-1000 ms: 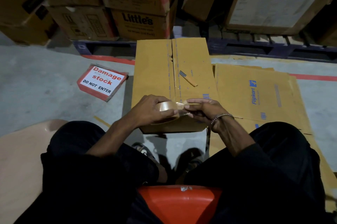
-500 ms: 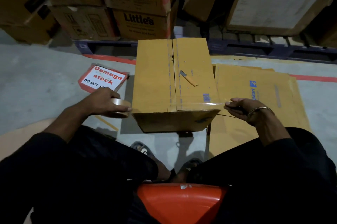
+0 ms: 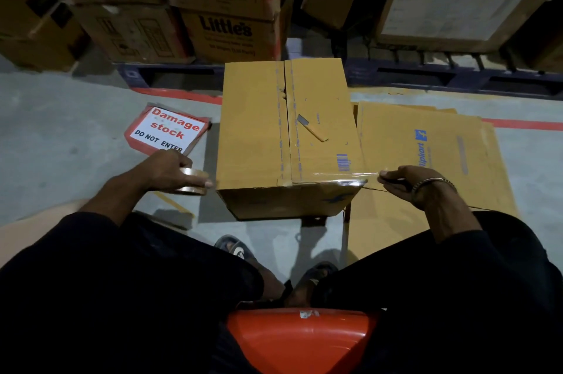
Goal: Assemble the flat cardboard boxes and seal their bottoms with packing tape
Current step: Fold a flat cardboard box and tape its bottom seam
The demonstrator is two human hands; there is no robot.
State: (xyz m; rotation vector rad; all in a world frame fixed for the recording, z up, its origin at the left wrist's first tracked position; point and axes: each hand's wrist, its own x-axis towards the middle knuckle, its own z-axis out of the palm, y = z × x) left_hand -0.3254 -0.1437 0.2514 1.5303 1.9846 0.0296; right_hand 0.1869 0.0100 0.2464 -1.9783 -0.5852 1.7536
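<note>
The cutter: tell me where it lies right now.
In the head view, the cutter lies on top of the assembled box, just right of its centre seam, beyond both hands.

Dim grey concrete floor (image 3: 61, 129) with a red line (image 3: 179, 95); stacked cartons (image 3: 225, 1) on seemingly blue pallets (image 3: 457, 78).

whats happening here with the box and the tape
A seated person is taping an assembled cardboard box on the floor. The left hand grips a tape roll just off the box's left side, while the right hand pinches the free end past the right edge. A clear tape strip stretches across the near edge of the top face. A small cutter lies on the box, and flat cartons lie to its right.
</note>
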